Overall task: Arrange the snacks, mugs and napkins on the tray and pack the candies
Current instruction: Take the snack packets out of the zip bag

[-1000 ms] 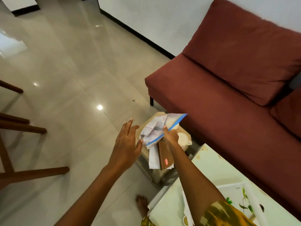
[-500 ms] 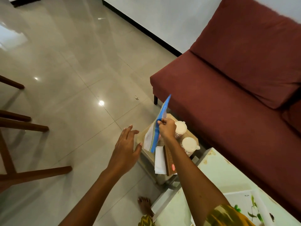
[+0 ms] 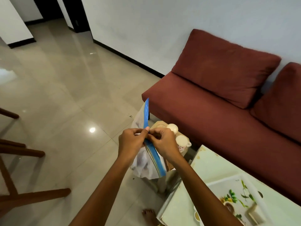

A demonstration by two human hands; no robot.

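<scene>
I hold a clear zip bag [image 3: 145, 165] with a blue seal strip in front of me, over the floor. My left hand [image 3: 131, 142] and my right hand [image 3: 162, 141] both pinch the blue strip near its middle, fingertips close together. Behind the bag, two white mugs [image 3: 182, 141] stand on a small tan stool [image 3: 160, 123]. A white tray [image 3: 216, 185] with a leaf pattern lies on the pale table [image 3: 208, 162] at the lower right. What is in the bag is too blurred to name.
A dark red sofa [image 3: 219, 115] runs along the wall on the right. Wooden chair legs [image 3: 24, 152] stick in from the left over the glossy tiled floor. A bare foot [image 3: 149, 215] shows under the table edge.
My left hand moved from open air onto the bag's blue strip, joining the right hand. The bag hangs lower in front of me and the view has tilted up.
</scene>
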